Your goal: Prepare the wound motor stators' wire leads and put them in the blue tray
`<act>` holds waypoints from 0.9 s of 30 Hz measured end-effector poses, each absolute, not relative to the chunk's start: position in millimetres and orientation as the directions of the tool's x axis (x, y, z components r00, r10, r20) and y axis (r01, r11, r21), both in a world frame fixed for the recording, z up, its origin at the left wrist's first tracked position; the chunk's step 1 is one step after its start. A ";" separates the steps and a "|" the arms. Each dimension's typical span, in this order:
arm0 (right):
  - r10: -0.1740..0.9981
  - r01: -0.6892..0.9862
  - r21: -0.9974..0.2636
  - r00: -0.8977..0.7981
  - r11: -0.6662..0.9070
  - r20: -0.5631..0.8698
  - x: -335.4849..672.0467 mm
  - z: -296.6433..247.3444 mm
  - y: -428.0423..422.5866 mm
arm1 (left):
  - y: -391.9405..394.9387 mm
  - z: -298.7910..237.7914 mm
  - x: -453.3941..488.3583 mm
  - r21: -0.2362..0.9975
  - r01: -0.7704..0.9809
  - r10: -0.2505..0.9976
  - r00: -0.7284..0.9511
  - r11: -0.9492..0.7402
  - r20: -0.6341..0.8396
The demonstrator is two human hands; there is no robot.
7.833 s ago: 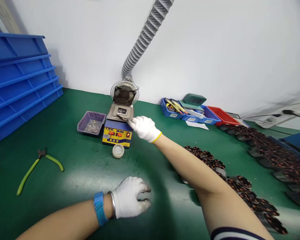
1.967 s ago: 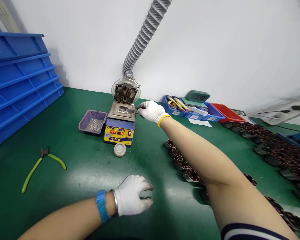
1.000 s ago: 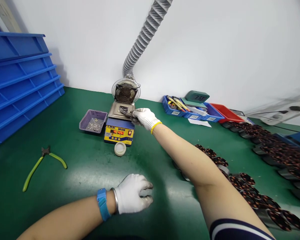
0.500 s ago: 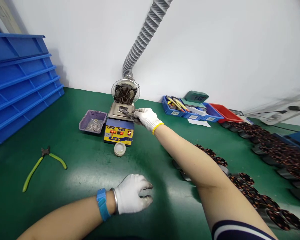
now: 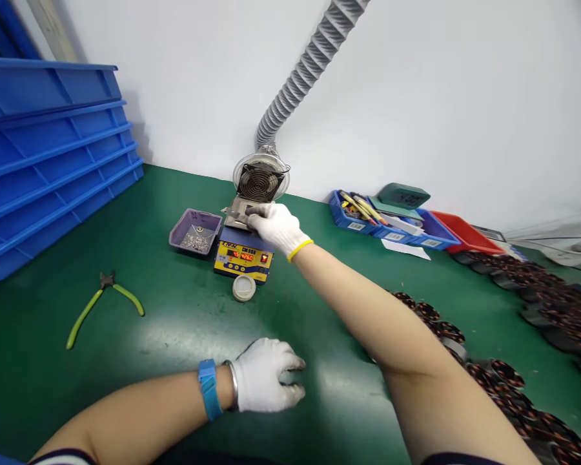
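My right hand [image 5: 275,227], in a white glove with a yellow cuff, is closed on a thin flat metal scraper [image 5: 231,212]. It is over the steel top of a solder pot [image 5: 243,261] with a yellow front panel and red digits. The scraper's tip points left past the top's edge, and my fingers partly hide the pot's opening. My left hand [image 5: 267,376], also gloved, is low over the green table, fingers and thumb apart with nothing between them. A small round white container [image 5: 244,288] stands before the pot.
A purple bin [image 5: 195,232] of metal scraps sits left of the pot, a fan [image 5: 259,184] behind. Green-handled nippers [image 5: 107,282] lie left, near stacked blue trays [image 5: 53,161]. Copper-wound parts [image 5: 503,387] fill the right. Small blue bins [image 5: 351,212] and a red tray [image 5: 465,234] stand behind.
My right hand has moved the scraper left across the pot top, its tip now beyond the left edge. The view has shifted a little. My left hand keeps its pose.
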State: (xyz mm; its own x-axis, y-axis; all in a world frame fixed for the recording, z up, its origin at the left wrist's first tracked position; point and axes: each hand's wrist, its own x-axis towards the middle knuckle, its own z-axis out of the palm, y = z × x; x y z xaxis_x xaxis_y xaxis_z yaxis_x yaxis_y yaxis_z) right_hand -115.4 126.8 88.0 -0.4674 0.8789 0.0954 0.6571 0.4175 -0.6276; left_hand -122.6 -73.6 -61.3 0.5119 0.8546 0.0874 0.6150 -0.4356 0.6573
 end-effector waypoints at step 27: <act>0.646 0.699 0.165 -0.709 0.695 0.281 -51.6 28.4 97.6 | -74.6 -63.2 -123.5 0.679 0.588 0.866 0.477 -0.439 0.147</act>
